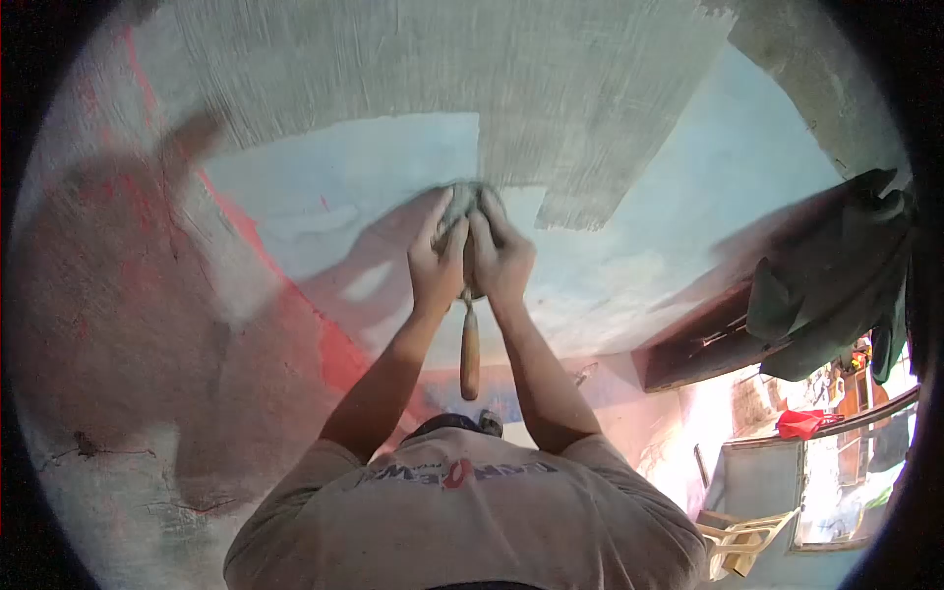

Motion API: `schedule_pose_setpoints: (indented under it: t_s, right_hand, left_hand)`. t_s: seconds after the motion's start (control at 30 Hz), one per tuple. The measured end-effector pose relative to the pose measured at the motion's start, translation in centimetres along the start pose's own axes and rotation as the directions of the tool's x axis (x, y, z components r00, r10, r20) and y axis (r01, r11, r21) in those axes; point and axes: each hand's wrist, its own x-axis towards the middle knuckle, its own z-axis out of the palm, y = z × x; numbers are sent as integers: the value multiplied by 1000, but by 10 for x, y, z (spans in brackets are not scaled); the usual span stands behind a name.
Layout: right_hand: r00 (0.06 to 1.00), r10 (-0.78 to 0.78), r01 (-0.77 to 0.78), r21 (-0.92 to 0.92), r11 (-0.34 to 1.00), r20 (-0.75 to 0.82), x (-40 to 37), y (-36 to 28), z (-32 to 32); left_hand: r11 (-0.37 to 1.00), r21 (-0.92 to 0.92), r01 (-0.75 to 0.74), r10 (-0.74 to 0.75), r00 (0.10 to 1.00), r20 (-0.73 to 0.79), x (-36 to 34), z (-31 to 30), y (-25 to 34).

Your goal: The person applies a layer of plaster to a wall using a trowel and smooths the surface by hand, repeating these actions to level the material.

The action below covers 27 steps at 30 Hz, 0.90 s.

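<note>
Two hands pressing a trowel to a half-plastered surface.

The left hand (436, 264) and right hand (501, 258) lie side by side over the blade of the plastering trowel (470, 339). Their fingers are closed round its grey, mortar-smeared top, and the wooden handle (470, 366) hangs free between the forearms (palms on the blade likely give more push than the handle would). The blade sits at the lower edge of the combed grey plaster (551, 88), where the blue paint (688, 187) begins.
</note>
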Motion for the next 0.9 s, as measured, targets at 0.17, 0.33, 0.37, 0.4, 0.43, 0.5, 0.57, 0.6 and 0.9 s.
schedule_pose_setpoints:
  t_s: [0.17, 0.33, 0.37, 0.4, 0.43, 0.5, 0.57, 0.6, 0.9]
  right_hand:
    - [999, -37, 37, -14, 999, -26, 16, -10, 4]
    - [998, 43, -45, 46, 998, 47, 10, -12, -2]
    - [998, 38, -39, 32, 999, 43, 3, 0, -2]
    - [999, 33, -34, 16, 999, 39, -4, 11, -2]
    - [999, 34, -34, -2, 999, 36, -5, 4, -1]
    - [997, 77, -79, 99, 992, 28, 7, -6, 0]
    - [995, 96, -97, 135, 986, 18, 24, -31, 1]
    - [970, 232, -241, 159, 957, 70, 28, -28, 1]
    - [998, -54, 54, -1, 999, -15, 18, -12, -3]
  left_hand:
    - [996, -86, -22, 23, 1000, 9, 13, 5, 19]
    - [998, -33, 54, -54, 998, -6, 6, 4, 15]
    - [999, -11, 35, -35, 999, -8, 1, 3, 8]
    - [1000, 10, 17, -17, 1000, -10, -5, 1, -1]
    - [999, 32, 5, -4, 1000, -11, -6, 2, 1]
    - [998, -46, 30, -30, 1000, 11, 6, 3, 0]
    - [998, -55, -33, 33, 999, 1, 23, 10, 33]
    - [998, -19, -52, 52, 998, -19, 26, 11, 32]
    - [1000, -11, -27, 27, 1000, -4, 11, 10, 18]
